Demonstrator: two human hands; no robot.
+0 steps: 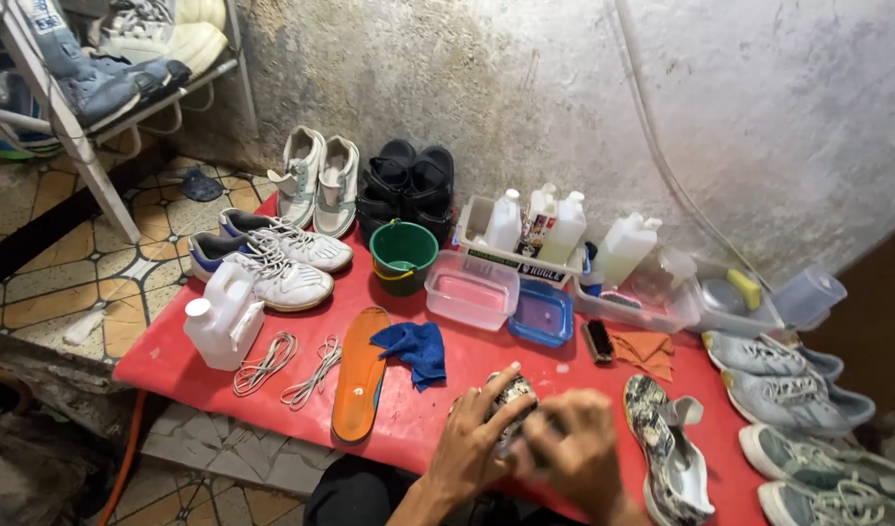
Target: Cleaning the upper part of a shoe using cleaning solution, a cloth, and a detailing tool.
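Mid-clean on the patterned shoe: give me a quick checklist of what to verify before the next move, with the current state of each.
1. Patterned shoe gripped: ok, the left hand wraps its side on the red table.
2. Right hand tool: cannot tell, the hand is motion-blurred.
3. Matching shoe nearby: ok, it lies on its side right of the hands.
4. Blue cloth within reach: ok, just beyond the left hand.
5. Small brush free: ok, it lies beside the orange cloth.
6. Orange insole out of the way: ok, left of the hands.
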